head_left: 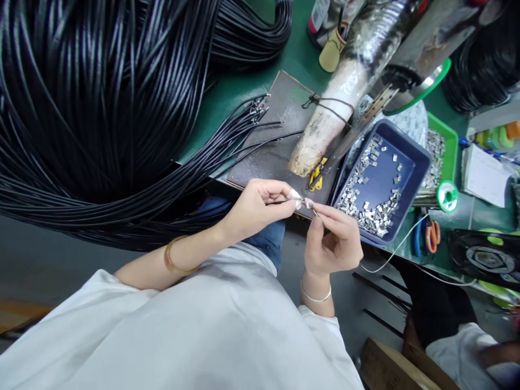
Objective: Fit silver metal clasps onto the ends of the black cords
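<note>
My left hand point(270, 203) pinches the end of a thin black cable just above my lap. White coverings show on its fingertips. Facing it, my right hand point(333, 238) is closed, thumb against fingers, on a small silver metal piece point(308, 205) that meets the cable end. A thin shiny sliver point(316, 214) shows by the right thumb; I cannot tell what it is. Beyond the right hand stands a blue tray point(368, 176) with many small silver metal pieces. Several black cables with stripped, coloured wire ends point(258, 108) lie on a dark board point(270, 138).
A large bundle of black cables point(101, 97) covers the left of the green table. A plastic-wrapped duct point(325, 119) reaches down over the board. At right are a green tray point(444, 135), a solder spool point(447, 196), pliers point(433, 235) and a fan point(487, 260). Another person point(463, 346) sits lower right.
</note>
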Available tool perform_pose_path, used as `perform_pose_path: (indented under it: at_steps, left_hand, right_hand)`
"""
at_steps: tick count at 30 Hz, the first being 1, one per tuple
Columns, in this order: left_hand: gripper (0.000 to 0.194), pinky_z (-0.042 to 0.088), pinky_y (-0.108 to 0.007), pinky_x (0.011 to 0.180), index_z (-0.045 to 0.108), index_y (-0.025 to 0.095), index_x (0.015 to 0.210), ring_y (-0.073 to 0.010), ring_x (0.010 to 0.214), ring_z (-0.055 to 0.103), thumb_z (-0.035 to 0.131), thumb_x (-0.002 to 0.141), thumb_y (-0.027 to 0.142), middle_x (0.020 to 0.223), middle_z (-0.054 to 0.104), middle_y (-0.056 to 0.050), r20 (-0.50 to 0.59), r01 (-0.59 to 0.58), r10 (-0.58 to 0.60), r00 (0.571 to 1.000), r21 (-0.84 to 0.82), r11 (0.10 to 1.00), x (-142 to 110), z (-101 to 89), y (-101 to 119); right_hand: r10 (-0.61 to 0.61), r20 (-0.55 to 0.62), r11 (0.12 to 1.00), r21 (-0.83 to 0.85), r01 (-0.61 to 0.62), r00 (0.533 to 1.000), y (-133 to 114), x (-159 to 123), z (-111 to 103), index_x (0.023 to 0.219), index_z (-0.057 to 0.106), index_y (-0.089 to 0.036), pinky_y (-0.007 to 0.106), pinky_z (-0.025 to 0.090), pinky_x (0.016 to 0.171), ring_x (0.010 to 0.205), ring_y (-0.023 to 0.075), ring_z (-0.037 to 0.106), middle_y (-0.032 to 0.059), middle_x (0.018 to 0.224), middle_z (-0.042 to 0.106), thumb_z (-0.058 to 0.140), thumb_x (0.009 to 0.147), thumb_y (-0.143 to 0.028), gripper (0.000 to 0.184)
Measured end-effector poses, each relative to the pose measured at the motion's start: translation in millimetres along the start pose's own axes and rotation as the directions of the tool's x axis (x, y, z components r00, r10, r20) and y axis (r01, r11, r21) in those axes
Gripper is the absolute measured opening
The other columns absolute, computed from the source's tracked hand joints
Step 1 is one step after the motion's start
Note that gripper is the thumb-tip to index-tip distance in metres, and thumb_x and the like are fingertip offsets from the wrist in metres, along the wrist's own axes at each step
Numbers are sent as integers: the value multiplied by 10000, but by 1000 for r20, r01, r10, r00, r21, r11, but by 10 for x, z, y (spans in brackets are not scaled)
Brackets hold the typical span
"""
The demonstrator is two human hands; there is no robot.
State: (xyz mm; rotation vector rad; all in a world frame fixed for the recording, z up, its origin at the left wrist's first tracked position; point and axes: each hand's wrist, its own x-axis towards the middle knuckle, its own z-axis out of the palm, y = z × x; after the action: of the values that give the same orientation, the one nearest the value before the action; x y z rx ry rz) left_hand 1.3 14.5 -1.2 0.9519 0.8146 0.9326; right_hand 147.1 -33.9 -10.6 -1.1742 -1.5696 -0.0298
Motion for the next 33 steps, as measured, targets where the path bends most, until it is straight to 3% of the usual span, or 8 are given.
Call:
perform_pose_path:
  at_steps: [5,15,26,33]
  left_hand:
    - [129,395,-179,545,732,114,771,-62,568,491,690,777,237,639,630,-5,-15,-30,31,999,67,997,9,-32,2]
    - [76,481,-182,625,708,109,730,-87,651,584,685,729,181,703,681,-20,-65,-51,57,996,84,995,83,19,22]
    - [88,454,-165,556,708,101,731,-80,607,579,661,745,174,691,683,-20,-117,-98,112,987,123,988,99,70,73]
    - [99,443,-180,543,733,115,729,-87,581,561,660,751,179,638,664,-15,-90,-80,98,991,189,979,93,17,66]
  right_hand:
    - [195,43,975,98,-198,980,73,7,35,918,615,-192,330,627,742,864,149,721,24,938,722,627,848,-107,110]
    - [-91,82,988,-114,100,993,131,39,63,866,615,-203,253,604,736,834,128,732,21,957,761,712,760,-56,205]
    - [35,49,995,-90,-31,998,99,105,98,880,652,-209,300,631,720,882,148,712,24,978,723,711,774,-82,175]
    - [63,58,998,-16,-62,996,95,82,96,863,622,-199,291,635,698,865,148,718,31,982,723,705,764,-59,190]
